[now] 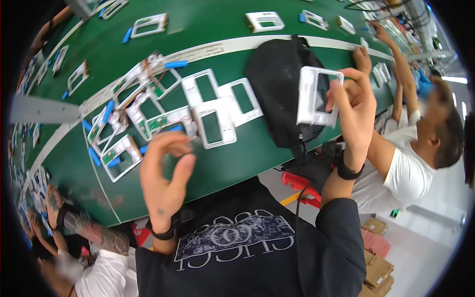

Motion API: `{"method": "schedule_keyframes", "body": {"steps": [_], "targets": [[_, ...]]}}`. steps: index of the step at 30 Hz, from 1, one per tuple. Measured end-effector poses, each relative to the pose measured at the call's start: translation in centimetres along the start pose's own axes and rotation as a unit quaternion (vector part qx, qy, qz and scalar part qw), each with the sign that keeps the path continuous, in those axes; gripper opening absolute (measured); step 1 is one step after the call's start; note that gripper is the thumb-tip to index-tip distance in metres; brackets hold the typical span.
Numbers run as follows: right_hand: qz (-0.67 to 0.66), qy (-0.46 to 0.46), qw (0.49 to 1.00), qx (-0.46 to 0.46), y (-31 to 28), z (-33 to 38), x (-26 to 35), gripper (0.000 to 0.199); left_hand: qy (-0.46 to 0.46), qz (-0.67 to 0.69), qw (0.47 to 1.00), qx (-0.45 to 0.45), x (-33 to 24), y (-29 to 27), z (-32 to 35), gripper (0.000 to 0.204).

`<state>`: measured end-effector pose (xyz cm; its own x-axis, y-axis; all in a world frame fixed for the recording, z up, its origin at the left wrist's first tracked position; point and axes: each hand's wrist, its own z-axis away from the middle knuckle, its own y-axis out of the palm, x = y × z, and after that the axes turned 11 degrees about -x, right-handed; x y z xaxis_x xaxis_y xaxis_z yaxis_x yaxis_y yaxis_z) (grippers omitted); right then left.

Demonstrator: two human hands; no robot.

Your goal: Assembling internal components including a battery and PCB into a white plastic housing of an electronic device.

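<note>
The green surface runs across the room, bordered farther off by a pale strip that curves toward the rim of the view. A grey metal post reaches in from the left. To the right sits a co-worker in a white shirt, and at lower left another person in a white top. Stacked cardboard boxes stand on the floor at lower right, and part of a red stool shows beside the surface's near edge.

Of the person's 2 hands, the right hand grips a white frame by its right side, between thumb and fingers. The frame is lifted and tilted in front of a black bag, which lies on the surface. The left hand looks empty, thumb and fingers apart and loosely curled. It is nearest to a cluster of white frames fitted with green circuit boards and blue cylinders; whether its fingertips touch any of them, I cannot tell.

Between that cluster and the bag, 3 plain white frames lie close together. Past the pale strip, more white frames are spread out, some with blue parts beside them. Each wrist wears a black band.
</note>
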<state>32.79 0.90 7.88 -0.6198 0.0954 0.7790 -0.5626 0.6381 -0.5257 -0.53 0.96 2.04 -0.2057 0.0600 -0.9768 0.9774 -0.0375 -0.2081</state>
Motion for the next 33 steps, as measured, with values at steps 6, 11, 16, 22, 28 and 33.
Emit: {"method": "schedule_keyframes", "body": {"steps": [6, 11, 16, 22, 28, 33], "targets": [[-0.235, 0.135, 0.919, 0.287, 7.5, 7.0, 6.4, 0.027, -0.096, 0.352, 0.928, 0.066, 1.5, 2.1, -0.3, 0.045], [-0.198, 0.084, 0.898, 0.384, 11.2, 13.0, 8.1, 0.03, -0.239, 0.416, 0.874, 0.073, 4.4, -1.1, 2.4, 0.068], [-0.109, -0.219, 0.893, 0.378, 13.4, 10.5, 7.7, 0.033, -0.172, 0.531, 0.83, 0.02, 6.5, -7.6, 3.6, 0.068], [0.03, -0.446, 0.844, 0.297, 19.4, 7.5, 6.3, 0.036, -0.144, 0.466, 0.872, -0.043, 7.6, -10.4, 3.0, 0.062], [0.103, -0.357, 0.856, 0.359, 18.1, 6.6, 6.9, 0.031, -0.142, 0.44, 0.879, -0.114, 8.2, -10.8, 3.2, 0.06], [-0.008, -0.055, 0.915, 0.4, 15.0, 6.9, 6.5, 0.024, -0.167, 0.441, 0.873, -0.125, 8.9, -11.3, 3.5, 0.061]]}}
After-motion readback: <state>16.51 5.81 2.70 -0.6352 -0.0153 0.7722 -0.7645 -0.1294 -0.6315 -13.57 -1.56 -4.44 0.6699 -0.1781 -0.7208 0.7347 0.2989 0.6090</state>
